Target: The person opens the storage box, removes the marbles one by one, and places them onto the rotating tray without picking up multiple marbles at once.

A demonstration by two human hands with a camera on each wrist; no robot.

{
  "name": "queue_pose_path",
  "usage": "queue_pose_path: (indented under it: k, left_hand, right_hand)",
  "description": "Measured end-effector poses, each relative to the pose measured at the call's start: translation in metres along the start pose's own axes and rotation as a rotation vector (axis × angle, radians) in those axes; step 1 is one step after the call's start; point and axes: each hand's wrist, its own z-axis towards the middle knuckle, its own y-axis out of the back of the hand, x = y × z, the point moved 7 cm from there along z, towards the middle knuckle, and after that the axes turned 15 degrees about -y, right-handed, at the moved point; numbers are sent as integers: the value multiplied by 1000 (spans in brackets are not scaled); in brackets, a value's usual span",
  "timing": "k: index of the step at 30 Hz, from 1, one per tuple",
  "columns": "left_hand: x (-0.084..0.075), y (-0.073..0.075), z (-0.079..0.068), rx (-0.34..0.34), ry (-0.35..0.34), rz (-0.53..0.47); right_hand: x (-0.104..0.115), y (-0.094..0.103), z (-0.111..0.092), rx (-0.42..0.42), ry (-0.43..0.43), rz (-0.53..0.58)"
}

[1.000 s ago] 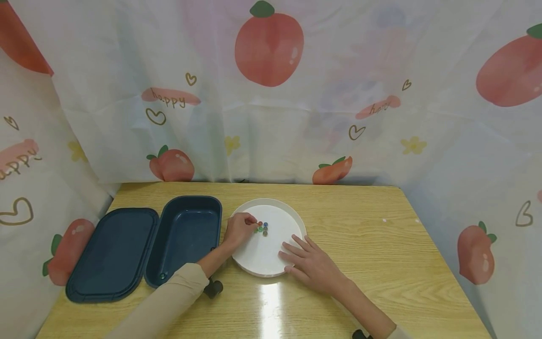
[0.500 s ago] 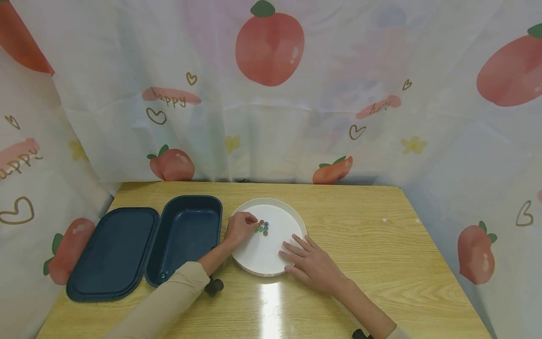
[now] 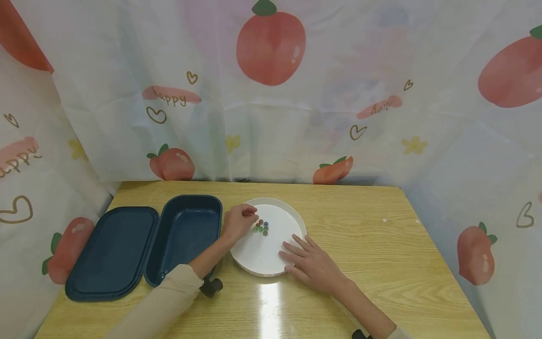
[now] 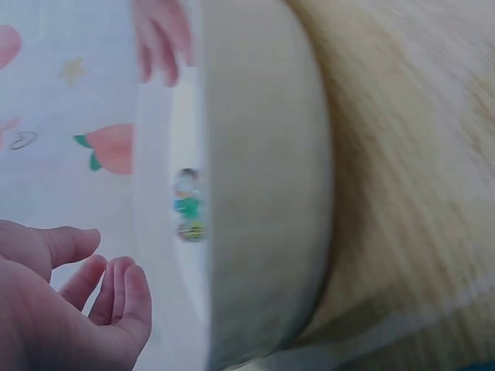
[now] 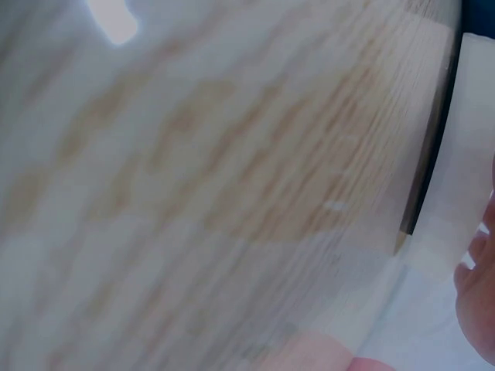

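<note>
A small cluster of coloured glass marbles (image 3: 260, 229) lies on the round white tray (image 3: 254, 261). Just left of them and raised above the tray is my left hand (image 3: 240, 222). In the left wrist view the left hand (image 4: 81, 305) has its thumb and fingertips parted, with nothing between them, and the marbles (image 4: 188, 207) sit apart from it behind the rim. My right hand (image 3: 313, 266) spreads its fingers over the tray's right front rim. In the right wrist view, only part of the right hand (image 5: 478, 301) shows beside the tray wall.
A deep navy box (image 3: 190, 235) stands left of the tray, with a small green marble (image 3: 163, 275) at its near end. Its flat navy lid (image 3: 112, 254) lies farther left. Wooden tabletop (image 3: 364, 235) extends to the right, and a printed curtain (image 3: 271, 136) hangs behind.
My left fingers have parted and risen back off the marbles, slightly up and left. A yellow-green marble they were at now lies in full view in the cluster. The right hand has stayed still.
</note>
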Motion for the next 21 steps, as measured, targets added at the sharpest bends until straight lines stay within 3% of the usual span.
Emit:
queue_pose_path:
  k: [9, 15, 21]
  left_hand:
    - [-12, 31, -6, -14, 13, -78]
    - [-5, 53, -16, 13, -2, -60]
    - [10, 74, -30, 39, 24, -24]
  right_hand:
    - [-3, -2, -1, 8, -16, -2]
    - [-2, -1, -2, -14, -3, 15]
    - [-2, -2, -1, 11, -9, -9]
